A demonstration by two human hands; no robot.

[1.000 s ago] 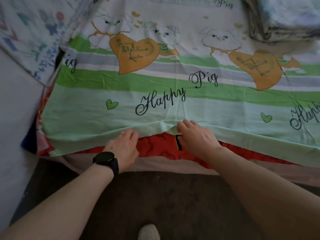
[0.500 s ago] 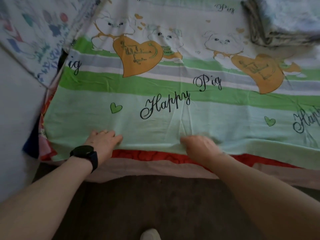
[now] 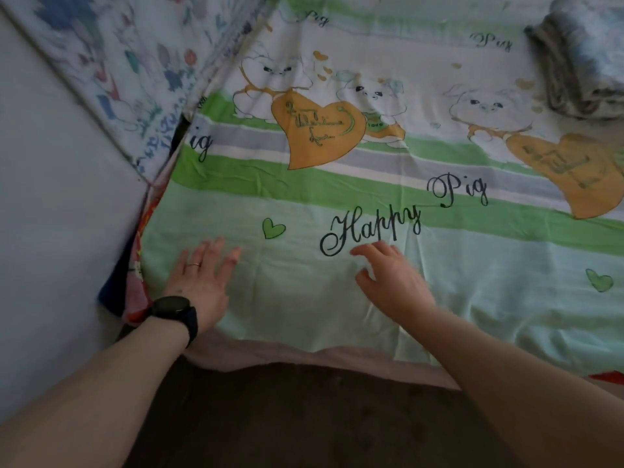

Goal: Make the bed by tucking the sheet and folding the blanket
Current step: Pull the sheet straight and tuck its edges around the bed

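The green sheet (image 3: 371, 298) lies spread on the bed, its near edge over the dark floor (image 3: 304, 420) and its left edge against the wall (image 3: 50, 204), the left hand (image 3: 199, 282) pressing flat with fingers spread, the right hand (image 3: 395, 282) loosely bent and holding nothing, and a folded blanket (image 3: 580, 62) sits far right.

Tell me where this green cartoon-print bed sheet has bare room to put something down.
Free: the green cartoon-print sheet's pale strip right of the right hand, and its wide middle between the floral cloth and the folded blue-grey blanket. Crowded: around the left hand and the blanket's far right corner.
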